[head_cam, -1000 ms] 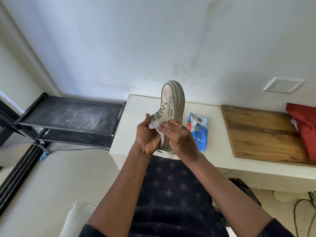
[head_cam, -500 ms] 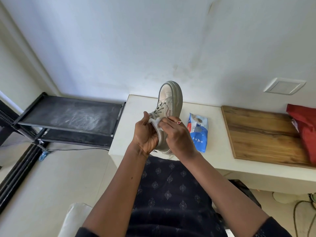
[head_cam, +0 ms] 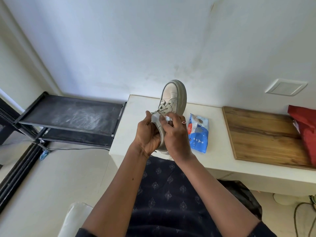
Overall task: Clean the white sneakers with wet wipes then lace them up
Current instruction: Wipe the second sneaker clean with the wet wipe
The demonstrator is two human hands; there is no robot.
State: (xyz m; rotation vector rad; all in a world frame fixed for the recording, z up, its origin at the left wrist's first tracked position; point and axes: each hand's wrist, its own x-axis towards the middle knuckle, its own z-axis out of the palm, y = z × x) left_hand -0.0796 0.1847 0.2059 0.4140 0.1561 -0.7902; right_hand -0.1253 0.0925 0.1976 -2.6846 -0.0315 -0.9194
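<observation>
I hold the sneaker [head_cam: 172, 98] in the air above the near edge of the bench [head_cam: 136, 106]. Its long axis runs almost straight away from me, toe up and far, heel down in my palms. So the part to be rubbed, the tongue and laces [head_cam: 163, 108], lies just beyond my fingertips, and the toe cap farther off.

My left hand [head_cam: 147, 134] wraps the sneaker's heel end from the left, fingers curled round it, with the thumb up against the wet wipe [head_cam: 155, 118]. My right hand [head_cam: 175, 135] comes in from the sneaker's right, and its fingers [head_cam: 172, 118] are bent and pinch the bunched wipe against the lace area. It is the nearer hand to the work, and I judge the next stroke is its job, upward along the axis.

The upper looks like smooth off-white leather with stitched seams, and the sole is thick, rounded and greyed. The wipe is thin, limp and crumpled. Right of the sneaker a glossy blue pack of wipes [head_cam: 198, 134] lies flat, and beyond that is a grained wooden board [head_cam: 265, 134].
</observation>
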